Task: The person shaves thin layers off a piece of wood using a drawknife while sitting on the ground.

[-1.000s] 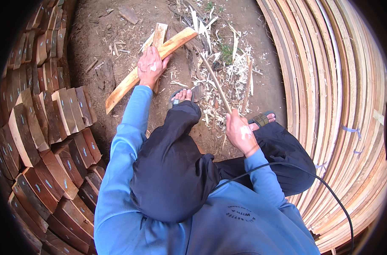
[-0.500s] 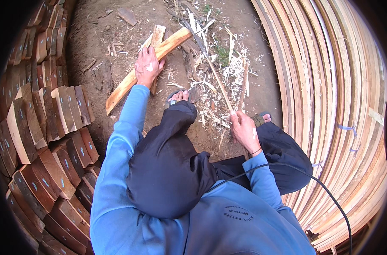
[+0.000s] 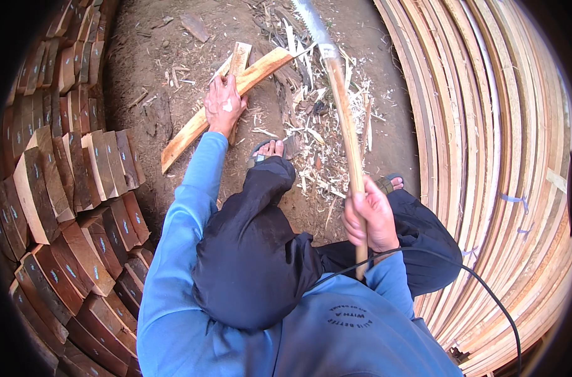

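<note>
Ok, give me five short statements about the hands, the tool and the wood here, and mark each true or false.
1. The left hand presses on a wooden plank lying on the dirt. True.
2. The right hand is empty. False: it grips a long-handled blade tool.
3. The tool's blade end points away from the person. True.
4. Stacked wood blocks lie on the person's right. False: on the left.
5. Thin bent strips are piled on the right. True.

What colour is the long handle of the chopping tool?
Pale tan wood, seen in the head view; the right hand grips the handle.
</note>
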`<act>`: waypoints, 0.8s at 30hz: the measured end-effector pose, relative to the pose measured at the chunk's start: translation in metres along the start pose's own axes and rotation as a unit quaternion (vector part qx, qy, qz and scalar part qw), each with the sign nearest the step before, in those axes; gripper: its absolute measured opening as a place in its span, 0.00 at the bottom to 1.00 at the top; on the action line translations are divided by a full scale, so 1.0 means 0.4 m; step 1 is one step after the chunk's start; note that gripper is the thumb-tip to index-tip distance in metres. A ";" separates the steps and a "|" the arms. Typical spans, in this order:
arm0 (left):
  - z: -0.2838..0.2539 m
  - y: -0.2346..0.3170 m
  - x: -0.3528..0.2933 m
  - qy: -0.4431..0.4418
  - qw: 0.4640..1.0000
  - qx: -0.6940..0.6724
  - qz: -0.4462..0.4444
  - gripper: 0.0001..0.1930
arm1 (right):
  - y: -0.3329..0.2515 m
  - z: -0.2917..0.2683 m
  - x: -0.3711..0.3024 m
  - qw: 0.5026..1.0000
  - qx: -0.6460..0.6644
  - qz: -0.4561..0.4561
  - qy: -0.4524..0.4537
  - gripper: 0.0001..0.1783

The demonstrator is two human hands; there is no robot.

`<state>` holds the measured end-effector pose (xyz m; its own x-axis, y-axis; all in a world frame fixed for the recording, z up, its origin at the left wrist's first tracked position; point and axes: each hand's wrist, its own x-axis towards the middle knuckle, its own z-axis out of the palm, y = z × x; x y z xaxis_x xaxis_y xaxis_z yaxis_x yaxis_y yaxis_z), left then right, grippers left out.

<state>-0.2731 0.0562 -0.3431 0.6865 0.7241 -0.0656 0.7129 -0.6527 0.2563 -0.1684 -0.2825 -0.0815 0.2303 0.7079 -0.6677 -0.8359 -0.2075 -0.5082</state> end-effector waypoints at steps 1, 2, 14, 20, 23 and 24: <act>0.001 0.002 0.001 -0.005 1.000 -0.010 -0.005 0.28 | 0.001 0.035 0.019 0.981 -0.162 -0.028 0.100 0.11; 0.001 0.000 -0.002 -0.003 1.000 -0.005 -0.006 0.28 | 0.001 0.017 0.045 0.960 -0.254 -0.033 0.111 0.10; -0.013 0.012 -0.004 -0.016 0.999 0.018 -0.022 0.29 | 0.038 -0.070 0.144 0.689 -0.687 -0.095 0.209 0.11; -0.003 -0.001 -0.006 -0.015 1.000 0.011 -0.012 0.29 | 0.013 -0.045 0.144 0.657 -0.722 -0.098 0.192 0.08; -0.002 -0.001 -0.006 -0.015 1.000 0.009 -0.009 0.29 | 0.002 -0.039 0.145 0.655 -0.727 -0.102 0.180 0.06; 0.000 -0.001 -0.005 -0.016 1.000 0.006 -0.010 0.28 | 0.001 -0.038 0.143 0.654 -0.728 -0.103 0.178 0.06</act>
<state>-0.2748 0.0552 -0.3431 0.6756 0.7303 -0.1009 0.7286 -0.6407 0.2421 -0.1481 -0.2522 -0.1282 0.5814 0.6737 -0.4561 0.5318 -0.7390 -0.4136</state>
